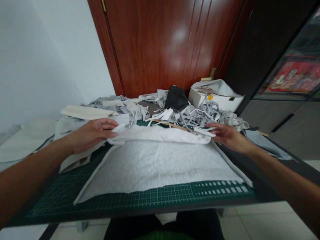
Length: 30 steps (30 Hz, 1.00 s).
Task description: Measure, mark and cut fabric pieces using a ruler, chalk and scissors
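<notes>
A pale grey-white piece of fabric [160, 163] lies spread on a green cutting mat [172, 193], its near edge toward me. Its far side is turned over into a thick, lighter fold [162, 134]. At the left end of this fold, my left hand [93, 135] pinches the cloth between thumb and fingers. My right hand [228, 137] grips the right end in the same way, with its fingertips partly behind the cloth. Narrow raised borders run down both sides of the fabric. Thin white strips or cords stick up behind the fold.
Heaped grey and white fabric scraps [135, 110] cover the back of the table, with a black cloth piece [177, 98] among them. A white box [217, 100] stands at back right. Folded cream cloth [87, 112] lies left. Behind is a wooden door [160, 46].
</notes>
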Each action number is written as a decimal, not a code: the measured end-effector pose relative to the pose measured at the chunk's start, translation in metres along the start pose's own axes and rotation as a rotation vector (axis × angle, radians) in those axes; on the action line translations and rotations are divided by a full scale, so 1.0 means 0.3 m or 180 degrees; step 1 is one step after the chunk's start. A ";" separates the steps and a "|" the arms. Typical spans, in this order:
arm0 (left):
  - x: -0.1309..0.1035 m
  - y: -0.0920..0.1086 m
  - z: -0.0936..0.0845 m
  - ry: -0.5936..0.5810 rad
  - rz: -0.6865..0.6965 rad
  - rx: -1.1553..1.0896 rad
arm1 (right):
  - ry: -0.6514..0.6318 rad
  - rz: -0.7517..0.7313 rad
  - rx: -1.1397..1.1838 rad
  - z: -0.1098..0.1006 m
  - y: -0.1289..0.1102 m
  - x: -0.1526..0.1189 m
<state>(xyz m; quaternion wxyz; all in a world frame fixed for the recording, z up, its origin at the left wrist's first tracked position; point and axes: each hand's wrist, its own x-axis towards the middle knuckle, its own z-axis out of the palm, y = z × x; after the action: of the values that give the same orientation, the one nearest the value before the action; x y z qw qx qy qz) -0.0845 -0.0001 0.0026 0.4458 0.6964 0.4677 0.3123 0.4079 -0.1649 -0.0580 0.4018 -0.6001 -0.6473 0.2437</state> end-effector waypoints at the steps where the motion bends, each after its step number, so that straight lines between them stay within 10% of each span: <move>1: -0.024 -0.013 0.002 -0.0250 -0.0107 0.0035 | -0.0251 -0.0045 -0.0271 0.003 -0.004 -0.029; 12: -0.099 -0.023 0.133 -0.0893 0.0688 0.2578 | -0.0342 -0.0832 -0.1465 0.079 -0.082 -0.087; 19: -0.143 -0.051 0.020 -0.0475 0.0671 0.1988 | 0.0167 -0.0292 -0.0717 0.009 -0.069 -0.151; 30: -0.255 -0.159 -0.030 -0.1379 0.0819 0.1535 | -0.0117 -0.0808 -0.0482 -0.050 0.049 -0.271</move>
<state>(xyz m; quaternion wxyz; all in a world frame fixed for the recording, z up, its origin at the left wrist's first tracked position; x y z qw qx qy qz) -0.1380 -0.0604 -0.0385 0.3143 0.8850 0.3309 0.0915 0.4250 -0.2441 -0.0798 0.3712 -0.5375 -0.7417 0.1524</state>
